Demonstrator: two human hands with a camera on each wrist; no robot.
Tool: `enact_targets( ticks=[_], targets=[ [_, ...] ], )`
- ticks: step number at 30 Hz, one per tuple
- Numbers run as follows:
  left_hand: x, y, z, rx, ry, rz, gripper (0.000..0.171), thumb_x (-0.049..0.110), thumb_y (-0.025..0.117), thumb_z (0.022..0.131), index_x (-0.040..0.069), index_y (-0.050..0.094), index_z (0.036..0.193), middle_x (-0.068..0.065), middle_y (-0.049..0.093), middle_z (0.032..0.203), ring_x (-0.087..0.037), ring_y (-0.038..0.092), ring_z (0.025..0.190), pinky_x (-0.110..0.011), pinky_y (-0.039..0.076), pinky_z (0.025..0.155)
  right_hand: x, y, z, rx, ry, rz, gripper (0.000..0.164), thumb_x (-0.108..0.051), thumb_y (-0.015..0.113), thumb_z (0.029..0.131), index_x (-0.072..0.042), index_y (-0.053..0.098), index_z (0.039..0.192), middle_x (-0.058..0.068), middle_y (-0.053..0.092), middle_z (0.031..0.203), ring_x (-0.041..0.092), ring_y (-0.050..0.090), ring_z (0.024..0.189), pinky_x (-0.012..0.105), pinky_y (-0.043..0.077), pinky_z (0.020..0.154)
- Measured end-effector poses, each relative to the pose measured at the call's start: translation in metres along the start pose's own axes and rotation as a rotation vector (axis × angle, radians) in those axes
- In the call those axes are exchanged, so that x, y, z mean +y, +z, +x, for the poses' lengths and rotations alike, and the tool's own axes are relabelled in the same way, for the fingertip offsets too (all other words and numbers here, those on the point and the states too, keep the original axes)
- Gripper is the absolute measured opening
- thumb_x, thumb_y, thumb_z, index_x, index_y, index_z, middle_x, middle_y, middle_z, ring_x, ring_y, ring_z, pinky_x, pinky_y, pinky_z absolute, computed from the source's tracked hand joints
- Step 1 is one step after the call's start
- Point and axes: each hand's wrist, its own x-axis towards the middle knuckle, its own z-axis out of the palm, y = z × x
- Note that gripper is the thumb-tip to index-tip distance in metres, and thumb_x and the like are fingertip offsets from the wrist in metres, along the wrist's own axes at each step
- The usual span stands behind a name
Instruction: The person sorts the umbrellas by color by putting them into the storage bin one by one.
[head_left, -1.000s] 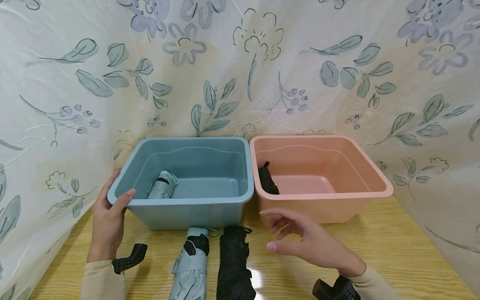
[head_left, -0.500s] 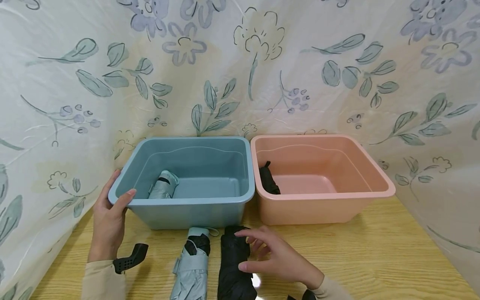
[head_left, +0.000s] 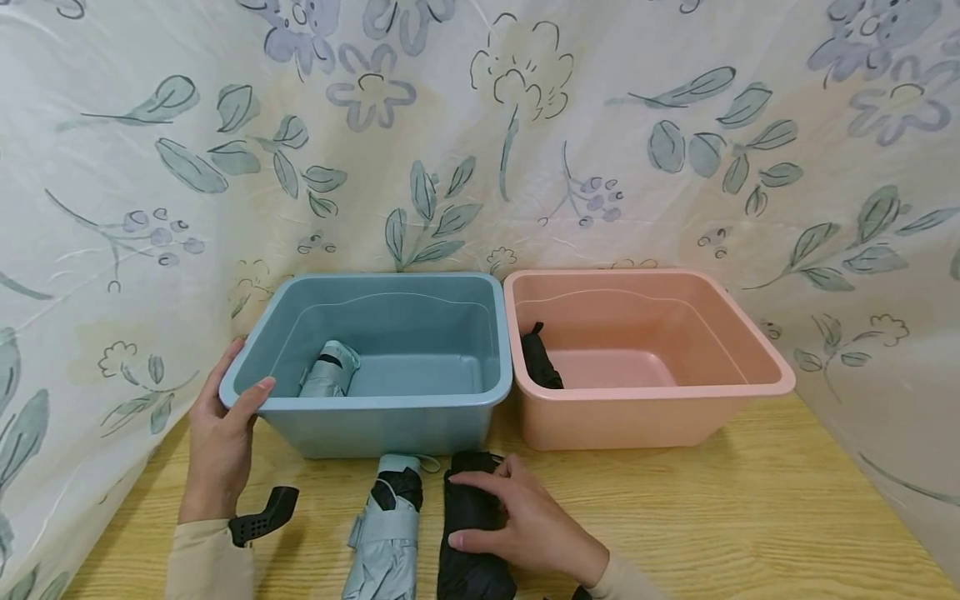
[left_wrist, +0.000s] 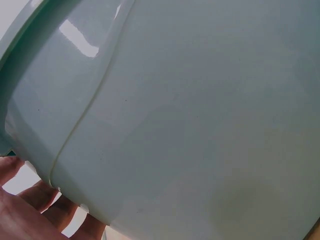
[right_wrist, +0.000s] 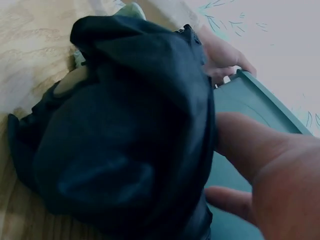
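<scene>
- And here's the movement: the right hand (head_left: 528, 525) swings in from just before the pink bin (head_left: 652, 391) to the black umbrella (head_left: 468, 510) at bottom centre!
- Its thumb and forefinger arch across the fabric, spread apart; whether they truly grip, I can't tell.
- Far left of the frame, the left hand's fingers hold the blue bin (head_left: 390, 403) by its corner, thumb over the rim.
- Danger one: the right wrist view shows baggy folds, so a shallow pinch could catch only cloth, and the umbrella might slip or unfurl.
- Danger two: the pale umbrella (head_left: 382, 533) lies just beside it on the bench (head_left: 712, 517); fingertips reaching too far could nudge it.
- Danger three: lifted too low, the umbrella's far end could snag a bin wall.
- And a careless left-hand tug might skew the blue bin!
</scene>
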Motion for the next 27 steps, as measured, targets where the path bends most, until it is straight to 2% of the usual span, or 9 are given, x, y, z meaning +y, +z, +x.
enact_targets(
  ticks=[5, 8, 9, 12, 14, 15, 19, 23, 27],
  targets=[
    [-0.0007, -0.0002, -0.0004, 0.002, 0.001, -0.003, 0.065, 0.012, 0.062, 0.101, 0.032, 0.037, 0.158, -0.006, 0.024, 0.163, -0.027, 0.028, 0.142, -0.028, 0.035, 0.113, -0.0003, 0.0008, 0.0007, -0.007, 0.054, -0.054, 0.058, -0.056, 0.077, 0.085, -0.034, 0.063, 0.137, 0.005, 0.043, 0.1, 0.017, 0.044, 0.081, 0.03, 0.041, 0.066],
    [-0.001, -0.0006, -0.0005, 0.001, 0.002, -0.003, 0.065, 0.012, 0.062, 0.101, 0.032, 0.037, 0.158, -0.006, 0.024, 0.163, -0.027, 0.028, 0.142, -0.027, 0.035, 0.112, -0.001, -0.0003, 0.0007, -0.033, 0.095, -0.086, 0.059, -0.062, 0.073, 0.086, -0.037, 0.061, 0.139, 0.014, 0.052, 0.123, 0.025, 0.056, 0.102, 0.042, 0.05, 0.077],
    [-0.001, -0.0007, -0.0004, 0.001, 0.002, -0.001, 0.065, 0.013, 0.062, 0.101, 0.032, 0.036, 0.158, -0.006, 0.024, 0.163, -0.027, 0.028, 0.142, -0.027, 0.035, 0.112, -0.0013, -0.0006, 0.0006, -0.045, 0.107, -0.102, 0.06, -0.063, 0.071, 0.086, -0.039, 0.06, 0.139, 0.016, 0.053, 0.125, 0.029, 0.057, 0.103, 0.046, 0.05, 0.076],
    [-0.0011, -0.0012, -0.0004, 0.0, 0.001, 0.003, 0.065, 0.013, 0.062, 0.101, 0.032, 0.036, 0.158, -0.006, 0.023, 0.163, -0.027, 0.028, 0.141, -0.026, 0.035, 0.111, -0.0021, -0.0019, 0.0001, -0.08, 0.115, -0.148, 0.061, -0.064, 0.068, 0.088, -0.041, 0.056, 0.143, 0.014, 0.061, 0.126, 0.028, 0.061, 0.102, 0.046, 0.051, 0.074],
    [-0.0008, -0.0013, -0.0004, -0.002, -0.001, 0.004, 0.065, 0.014, 0.062, 0.102, 0.032, 0.036, 0.158, -0.006, 0.023, 0.163, -0.027, 0.028, 0.141, -0.026, 0.035, 0.111, -0.0019, -0.0018, -0.0002, -0.104, 0.111, -0.151, 0.062, -0.063, 0.067, 0.089, -0.04, 0.053, 0.145, 0.001, 0.066, 0.104, 0.018, 0.059, 0.089, 0.038, 0.047, 0.067],
    [-0.0006, -0.0014, -0.0005, -0.002, -0.002, 0.006, 0.065, 0.014, 0.062, 0.102, 0.032, 0.036, 0.158, -0.006, 0.023, 0.163, -0.027, 0.028, 0.141, -0.026, 0.035, 0.112, -0.0014, -0.0016, -0.0001, -0.113, 0.108, -0.148, 0.063, -0.063, 0.067, 0.09, -0.04, 0.052, 0.146, -0.006, 0.064, 0.093, 0.014, 0.055, 0.083, 0.035, 0.043, 0.065],
    [-0.0005, -0.002, -0.0012, -0.004, -0.008, 0.004, 0.065, 0.014, 0.061, 0.102, 0.032, 0.035, 0.158, -0.006, 0.023, 0.163, -0.026, 0.028, 0.141, -0.025, 0.035, 0.111, -0.0009, 0.0003, -0.0005, -0.131, 0.101, -0.105, 0.064, -0.059, 0.066, 0.092, -0.038, 0.048, 0.149, -0.01, 0.061, 0.086, 0.014, 0.054, 0.087, 0.038, 0.045, 0.071],
    [-0.0002, -0.0013, -0.0011, -0.004, -0.004, 0.003, 0.064, 0.014, 0.061, 0.102, 0.032, 0.035, 0.158, -0.007, 0.023, 0.163, -0.026, 0.028, 0.141, -0.025, 0.035, 0.111, -0.0029, 0.0034, -0.0018, -0.123, 0.125, -0.092, 0.069, -0.061, 0.068, 0.089, -0.039, 0.046, 0.151, 0.005, 0.067, 0.112, 0.029, 0.059, 0.107, 0.051, 0.05, 0.081],
    [0.0002, -0.0001, -0.0003, -0.005, -0.006, 0.008, 0.065, 0.014, 0.062, 0.102, 0.032, 0.036, 0.158, -0.007, 0.022, 0.164, -0.027, 0.027, 0.142, -0.028, 0.034, 0.113, -0.0036, 0.0073, -0.0023, -0.126, 0.135, -0.069, 0.072, -0.06, 0.07, 0.089, -0.04, 0.043, 0.152, 0.017, 0.059, 0.136, 0.051, 0.05, 0.126, 0.068, 0.045, 0.091]
  ],
)
